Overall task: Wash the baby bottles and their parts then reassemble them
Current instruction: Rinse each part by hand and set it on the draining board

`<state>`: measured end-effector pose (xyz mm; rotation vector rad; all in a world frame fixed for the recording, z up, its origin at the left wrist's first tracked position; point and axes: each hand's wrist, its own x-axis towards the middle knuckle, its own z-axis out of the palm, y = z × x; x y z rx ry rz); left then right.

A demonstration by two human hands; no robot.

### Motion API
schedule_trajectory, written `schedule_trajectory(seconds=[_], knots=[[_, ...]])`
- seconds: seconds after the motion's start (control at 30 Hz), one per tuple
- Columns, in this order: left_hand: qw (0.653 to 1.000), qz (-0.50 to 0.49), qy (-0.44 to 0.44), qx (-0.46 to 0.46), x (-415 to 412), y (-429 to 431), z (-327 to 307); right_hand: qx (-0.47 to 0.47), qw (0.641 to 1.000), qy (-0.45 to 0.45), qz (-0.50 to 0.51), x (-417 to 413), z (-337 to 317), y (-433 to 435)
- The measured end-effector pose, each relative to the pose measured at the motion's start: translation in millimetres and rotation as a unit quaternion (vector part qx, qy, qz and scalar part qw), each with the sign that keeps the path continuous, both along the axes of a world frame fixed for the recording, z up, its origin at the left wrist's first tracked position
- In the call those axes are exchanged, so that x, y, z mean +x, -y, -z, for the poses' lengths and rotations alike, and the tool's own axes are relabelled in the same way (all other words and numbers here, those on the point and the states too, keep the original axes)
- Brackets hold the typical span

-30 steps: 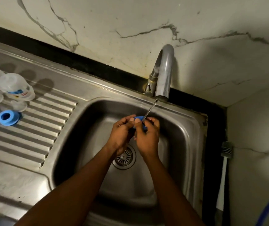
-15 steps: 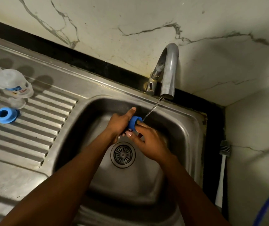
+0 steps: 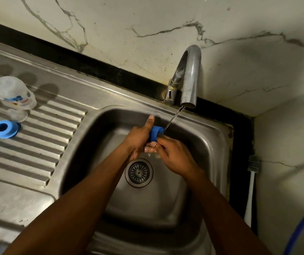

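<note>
Left hand [image 3: 138, 139] grips blue ring [image 3: 154, 134] (axis level, opening rightward); right hand [image 3: 177, 157]: hold unclear.

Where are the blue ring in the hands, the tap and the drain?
blue ring [image 3: 154, 134]: head view, on its outer side wall.
tap [image 3: 190, 74]: head view, on the curved spout.
drain [image 3: 138, 172]: head view, on the strainer's middle.

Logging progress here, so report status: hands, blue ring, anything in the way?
Left hand grips blue ring under the tap stream. Right hand at its lower edge, grip unclear. Nothing in the way.
</note>
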<state>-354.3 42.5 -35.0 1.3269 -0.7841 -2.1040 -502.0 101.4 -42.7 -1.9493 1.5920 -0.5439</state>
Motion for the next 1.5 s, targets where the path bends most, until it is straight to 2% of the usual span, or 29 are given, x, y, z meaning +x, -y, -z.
schedule_trajectory(seconds=[0.07,0.17,0.23,0.27,0.3,0.37,0.43,0.5,0.53,0.57,0.63,0.67,0.7,0.73,0.77,0.83,0.9,0.93,1.0,1.03,1.07,1.13,1.17,1.2,1.27,1.33,1.37,1.43,1.5], knots=[[0.999,0.037,0.007,0.002,0,4,1,0.030,0.992,0.074,0.103,8,-4,2],[0.992,0.012,-0.122,0.013,6,6,2,0.144,0.922,0.254,0.256,29,-15,6],[0.984,-0.028,-0.178,0.018,11,5,8,0.192,0.893,0.317,0.254,36,-16,3],[0.986,-0.036,-0.165,0.009,12,5,10,0.197,0.899,0.323,0.220,38,-17,-3],[0.992,-0.036,-0.121,-0.004,12,5,12,0.170,0.927,0.288,0.171,37,-15,-9],[0.999,-0.017,0.009,-0.041,5,1,9,0.049,0.992,0.108,0.053,24,-1,-15],[0.995,-0.013,0.083,-0.050,-1,-2,6,-0.009,1.000,-0.012,-0.016,10,7,-12],[0.993,0.004,0.110,-0.047,-2,-1,9,-0.007,1.000,-0.018,-0.001,8,8,-11],[0.995,0.020,0.092,-0.039,-1,-1,10,0.019,0.998,0.025,0.045,10,4,-10],[0.999,0.026,0.037,-0.021,0,-1,12,0.064,0.983,0.118,0.124,16,-1,-9],[0.990,0.015,-0.135,0.020,4,-4,12,0.162,0.896,0.327,0.253,31,-14,-6],[0.978,-0.004,-0.207,0.031,5,-7,11,0.181,0.863,0.382,0.277,36,-20,-5],[0.972,-0.025,-0.231,0.035,4,-8,11,0.188,0.854,0.396,0.278,39,-23,-6],[0.975,-0.039,-0.216,0.031,3,-8,10,0.174,0.870,0.383,0.257,39,-23,-8],[0.985,-0.044,-0.166,0.014,1,-8,10,0.133,0.913,0.323,0.212,35,-23,-9],[0.999,-0.012,-0.007,-0.042,-2,-8,4,0.014,0.991,0.109,0.071,16,-15,-10],[0.991,0.029,0.110,-0.074,-5,-7,-1,-0.028,0.998,-0.055,-0.026,-3,-7,-5],[0.986,0.055,0.140,-0.079,-5,-6,-2,-0.032,0.996,-0.083,-0.032,-8,-4,-4],[0.985,0.099,0.125,-0.069,-3,-1,-2,-0.040,0.998,-0.042,0.027,-1,-5,-4],[0.993,0.091,0.055,-0.046,-3,0,-1,-0.016,0.994,0.037,0.102,6,-6,-4],[0.997,0.064,-0.037,-0.022,-3,1,-1,0.034,0.971,0.153,0.180,17,-9,-4],[0.985,0.007,-0.172,-0.005,0,3,5,0.160,0.863,0.387,0.283,37,-18,-3],[0.985,-0.008,-0.174,-0.012,0,4,9,0.175,0.846,0.414,0.286,41,-18,-5],[0.989,-0.014,-0.146,-0.021,1,3,11,0.152,0.878,0.376,0.254,39,-17,-8],[0.999,-0.006,-0.017,-0.050,-2,-2,13,0.038,0.982,0.160,0.096,21,-9,-12],[0.994,0.010,0.080,-0.072,-5,-7,10,-0.003,1.000,0.007,-0.019,1,0,-9],[0.991,0.023,0.110,-0.075,-5,-8,8,0.001,1.000,0.001,-0.025,-4,2,-7],[0.990,0.050,0.111,-0.071,-5,-7,3,0.042,0.994,0.085,0.053,-3,2,-5],[0.998,0.046,-0.004,-0.049,-4,-5,2,0.122,0.947,0.241,0.172,8,-3,-4]])
